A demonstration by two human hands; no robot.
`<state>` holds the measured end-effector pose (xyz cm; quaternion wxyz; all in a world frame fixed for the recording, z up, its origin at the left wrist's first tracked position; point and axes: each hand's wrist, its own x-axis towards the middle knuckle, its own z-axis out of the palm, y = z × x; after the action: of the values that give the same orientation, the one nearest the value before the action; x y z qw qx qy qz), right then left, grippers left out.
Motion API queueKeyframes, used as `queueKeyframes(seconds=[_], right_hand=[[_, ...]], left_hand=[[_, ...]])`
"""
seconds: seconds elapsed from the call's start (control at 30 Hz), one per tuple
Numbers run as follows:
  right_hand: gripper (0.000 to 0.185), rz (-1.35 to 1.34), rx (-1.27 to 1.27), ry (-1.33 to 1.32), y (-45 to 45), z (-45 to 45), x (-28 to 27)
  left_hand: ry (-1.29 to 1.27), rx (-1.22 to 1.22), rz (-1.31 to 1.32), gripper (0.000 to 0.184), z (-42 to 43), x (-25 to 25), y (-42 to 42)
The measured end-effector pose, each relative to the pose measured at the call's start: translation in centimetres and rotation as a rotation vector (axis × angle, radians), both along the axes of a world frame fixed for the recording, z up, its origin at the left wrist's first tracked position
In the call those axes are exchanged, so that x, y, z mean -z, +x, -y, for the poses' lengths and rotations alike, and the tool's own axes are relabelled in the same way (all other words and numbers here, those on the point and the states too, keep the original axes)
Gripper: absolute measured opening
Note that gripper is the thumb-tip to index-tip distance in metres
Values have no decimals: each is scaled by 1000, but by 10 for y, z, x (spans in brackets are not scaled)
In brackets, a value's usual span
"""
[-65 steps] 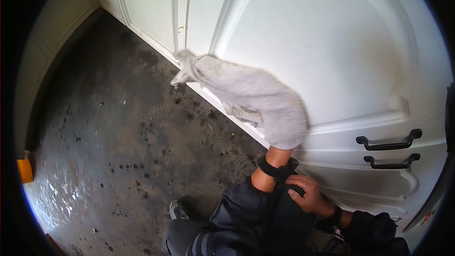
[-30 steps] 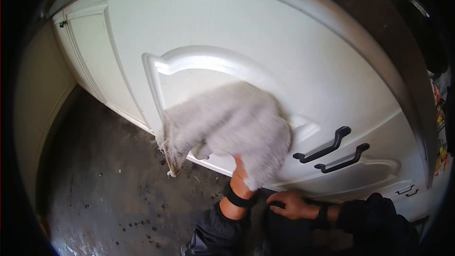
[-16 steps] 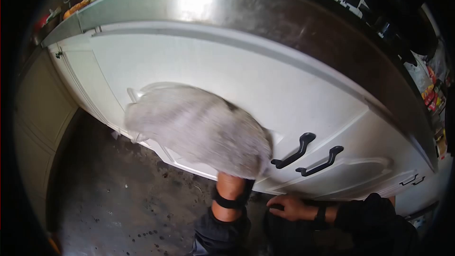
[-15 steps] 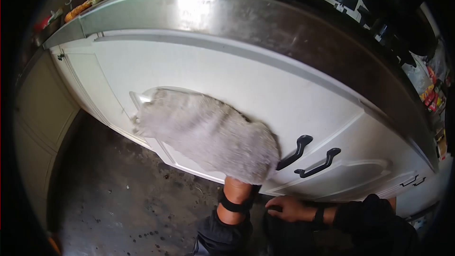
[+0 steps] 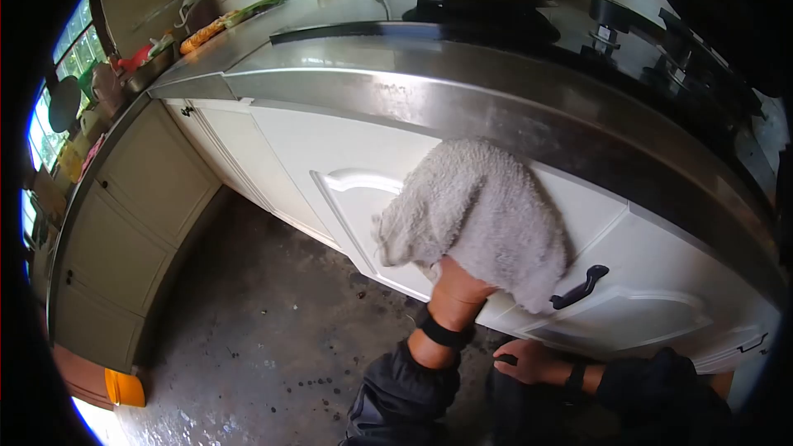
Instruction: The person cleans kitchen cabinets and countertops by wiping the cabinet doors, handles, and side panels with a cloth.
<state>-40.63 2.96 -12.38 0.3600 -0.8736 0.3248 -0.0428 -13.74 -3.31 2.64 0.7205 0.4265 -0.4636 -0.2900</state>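
A shaggy light grey cloth (image 5: 496, 215) lies against the white cabinet door (image 5: 363, 206), just below the steel counter edge. My left hand (image 5: 462, 281) holds it from beneath; the cloth hides the fingers, and only the wrist side shows, with a black strap on the forearm. The cloth's lower right corner hangs beside a black handle (image 5: 581, 287) and covers the place of the other handle. Lower right, my right hand (image 5: 522, 361) rests on my dark-clothed knee, fingers loosely bent and apart from the thumb, holding nothing visible.
The steel counter edge (image 5: 396, 91) curves above the door, with a black gas stove (image 5: 487, 12) on top. Vegetables (image 5: 202, 37) and a metal bowl (image 5: 150, 70) stand at the counter's left. An orange container (image 5: 124, 388) is on the left by the stained dark floor (image 5: 273, 339).
The view has tilted up, showing more counter and stove. My left hand has carried the cloth up from the door's lower edge to near the counter edge. My right hand has stayed on the knee.
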Motion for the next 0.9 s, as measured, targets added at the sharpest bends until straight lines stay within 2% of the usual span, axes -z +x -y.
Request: queueKeyframes(seconds=[0.17, 0.27, 0.37, 0.5, 0.57, 0.63, 0.7, 0.9], right_hand=[[26, 109, 44, -35, -15, -7, -8], [28, 190, 96, -29, -28, -10, -4], [28, 205, 127, -44, -34, -13, -6], [28, 168, 82, -36, -29, -9, -8], [28, 168, 40, -40, -19, -7, -4], [29, 135, 6, -48, -12, -6, -2], [29, 109, -12, -44, -4, -5, -4], [29, 116, 72, -47, -12, -9, -6]], left_hand=[[-69, -400, -11, 44, 10, -17, 130], [-103, -483, -90, 44, 3, -22, 180], [-132, -359, -226, 44, -13, -29, 157], [-121, 39, -471, 44, -40, -39, 35], [-33, 126, -380, 44, -46, -26, -4], [115, 94, -79, 49, -54, -6, -3], [148, 60, 125, 49, -44, -10, 12], [-13, -530, 246, 50, -24, -50, 153]])
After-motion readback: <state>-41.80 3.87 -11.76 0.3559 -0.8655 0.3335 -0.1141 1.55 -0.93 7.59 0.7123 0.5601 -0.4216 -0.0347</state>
